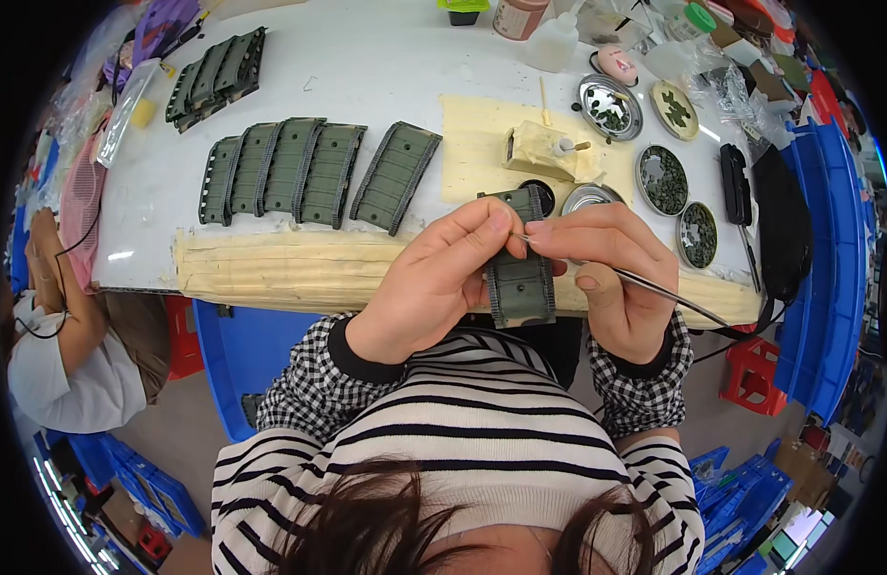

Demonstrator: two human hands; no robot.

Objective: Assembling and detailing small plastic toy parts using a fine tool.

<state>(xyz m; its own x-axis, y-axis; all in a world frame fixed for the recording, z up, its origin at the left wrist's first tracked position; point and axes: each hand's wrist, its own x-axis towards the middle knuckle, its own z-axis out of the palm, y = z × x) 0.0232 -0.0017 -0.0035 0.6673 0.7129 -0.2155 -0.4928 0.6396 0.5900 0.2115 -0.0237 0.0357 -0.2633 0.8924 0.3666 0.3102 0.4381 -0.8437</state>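
Observation:
In front of my chest, my left hand (414, 287) is closed on a dark green curved ribbed part (522, 280), with the thumb and index finger near its upper end. My right hand (621, 259) pinches thin metal tweezers (683, 298), whose long end slants down to the right. The tweezers' tip meets my left fingertips over the part; anything pinched there is too small to tell. Left of my hands lies a separate green part (397, 178), beside a row of overlapping similar parts (288, 172). More of them (218, 77) lie farther back.
Round dishes (662, 180) of small dark green pieces stand at right, near a taped block (549, 153) and a white squeeze bottle (553, 43). Padded tape covers the table's front edge (280, 268). Blue bins (822, 259) flank the right side. Another person's arm (74, 316) is at left.

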